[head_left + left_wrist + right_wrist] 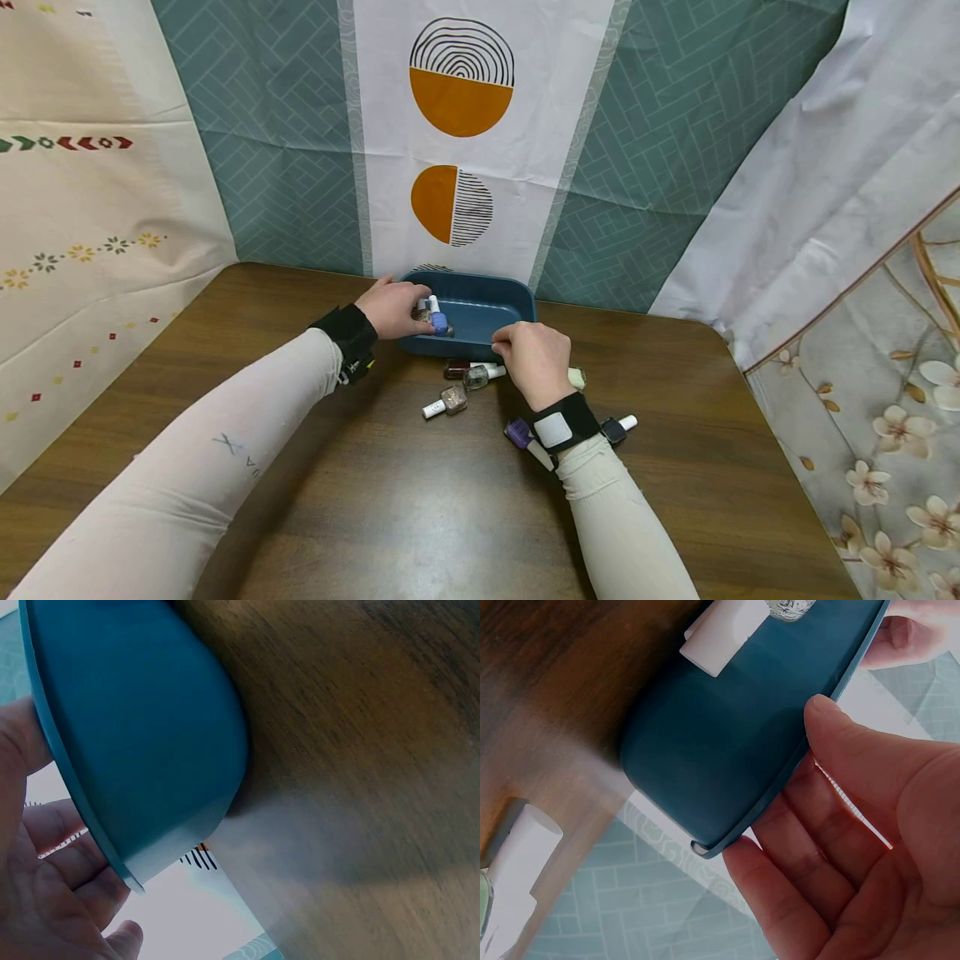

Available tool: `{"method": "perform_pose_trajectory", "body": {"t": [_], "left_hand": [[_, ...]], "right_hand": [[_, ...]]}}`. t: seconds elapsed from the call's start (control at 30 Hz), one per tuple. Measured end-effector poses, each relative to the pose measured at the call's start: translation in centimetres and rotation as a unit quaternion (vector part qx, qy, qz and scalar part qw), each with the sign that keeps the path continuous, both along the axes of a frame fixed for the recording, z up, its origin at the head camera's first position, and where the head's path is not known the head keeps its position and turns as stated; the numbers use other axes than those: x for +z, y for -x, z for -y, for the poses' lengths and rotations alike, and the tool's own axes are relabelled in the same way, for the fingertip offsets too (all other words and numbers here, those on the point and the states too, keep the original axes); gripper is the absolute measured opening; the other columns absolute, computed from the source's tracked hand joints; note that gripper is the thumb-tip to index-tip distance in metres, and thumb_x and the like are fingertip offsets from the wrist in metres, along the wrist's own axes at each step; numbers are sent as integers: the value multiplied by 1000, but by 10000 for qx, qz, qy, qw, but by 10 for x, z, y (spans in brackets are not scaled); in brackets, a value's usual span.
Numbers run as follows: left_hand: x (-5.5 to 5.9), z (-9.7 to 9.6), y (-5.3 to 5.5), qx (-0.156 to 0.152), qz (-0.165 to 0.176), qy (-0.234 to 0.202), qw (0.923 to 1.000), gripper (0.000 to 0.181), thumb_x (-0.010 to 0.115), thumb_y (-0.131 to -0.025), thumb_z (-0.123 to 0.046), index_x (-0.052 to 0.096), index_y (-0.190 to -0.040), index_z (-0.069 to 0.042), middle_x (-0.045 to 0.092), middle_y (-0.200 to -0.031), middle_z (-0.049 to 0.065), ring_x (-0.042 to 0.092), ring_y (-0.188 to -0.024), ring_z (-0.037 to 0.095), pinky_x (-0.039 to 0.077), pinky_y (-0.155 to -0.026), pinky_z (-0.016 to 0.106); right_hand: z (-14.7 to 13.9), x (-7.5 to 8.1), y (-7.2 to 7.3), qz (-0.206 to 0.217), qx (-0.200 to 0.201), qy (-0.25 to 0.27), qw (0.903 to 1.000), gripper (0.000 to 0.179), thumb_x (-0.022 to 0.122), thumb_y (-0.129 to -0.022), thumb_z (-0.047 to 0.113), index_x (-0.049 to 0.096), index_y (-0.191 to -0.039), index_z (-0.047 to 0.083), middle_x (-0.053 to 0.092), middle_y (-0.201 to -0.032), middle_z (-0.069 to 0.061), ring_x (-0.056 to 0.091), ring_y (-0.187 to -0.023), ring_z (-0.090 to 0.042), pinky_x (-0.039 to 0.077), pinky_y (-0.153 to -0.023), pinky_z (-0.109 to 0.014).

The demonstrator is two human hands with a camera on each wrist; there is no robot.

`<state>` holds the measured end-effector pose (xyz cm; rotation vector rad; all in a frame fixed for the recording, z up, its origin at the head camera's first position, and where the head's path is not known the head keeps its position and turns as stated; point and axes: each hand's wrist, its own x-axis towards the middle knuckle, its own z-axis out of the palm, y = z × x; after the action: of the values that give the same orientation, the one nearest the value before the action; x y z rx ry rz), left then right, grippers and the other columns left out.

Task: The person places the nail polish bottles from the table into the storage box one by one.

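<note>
Tabletop [360, 500], bin [487, 312] gripped between left hand [392, 308], right hand [536, 358] (1 blue bottle [439, 323] inside)

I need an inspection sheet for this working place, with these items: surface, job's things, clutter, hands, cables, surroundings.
Surface: brown wood-look table, light reflecting near its middle.
Job's things: blue tray near the back edge; bottles inside at its left end; loose bottles on the table, in front of the tray and around the right forearm.
Clutter: nothing seen besides these.
Left hand: grips the tray's left end.
Right hand: holds the rim near the right front corner.
Cables: nothing clearly seen.
Surroundings: patterned cloths behind and at both sides.
</note>
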<state>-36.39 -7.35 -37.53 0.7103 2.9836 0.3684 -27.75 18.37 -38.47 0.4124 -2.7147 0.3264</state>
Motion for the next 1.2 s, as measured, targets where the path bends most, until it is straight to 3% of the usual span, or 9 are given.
{"method": "perform_pose_trajectory", "body": {"t": [0.43,0.63,0.83,1.2], "left_hand": [[-5,-6,5,-142,0,57,9999,66,82,-91,-39,61,-142,-2,69,-131,15,60,-127,32,17,-123,61],[-7,-1,4,-120,-171,-13,9998,65,82,-91,-38,61,-142,-2,67,-133,16,58,-128,33,25,-120,57],[-5,4,-5,-63,-475,-269,9985,64,80,-92,-38,61,-142,-2,64,-136,18,55,-130,36,35,-113,53],[4,1,-26,-88,-1144,-848,9898,54,74,-99,-30,60,-142,0,59,-143,19,52,-135,36,33,-119,52]], "right_hand": [[-5,-1,0,99,-70,15,9999,10,81,-92,28,85,-101,26,80,-94,4,72,-78,-20,55,-61,-42],[-2,0,1,90,31,63,9999,11,80,-93,27,85,-102,25,80,-95,3,72,-79,-21,55,-62,-42],[1,1,0,78,37,63,9999,10,81,-92,27,85,-102,26,80,-95,3,72,-78,-21,55,-62,-42],[1,0,1,50,27,55,10000,11,81,-92,27,85,-102,25,80,-95,3,72,-78,-22,55,-61,-43]]}}
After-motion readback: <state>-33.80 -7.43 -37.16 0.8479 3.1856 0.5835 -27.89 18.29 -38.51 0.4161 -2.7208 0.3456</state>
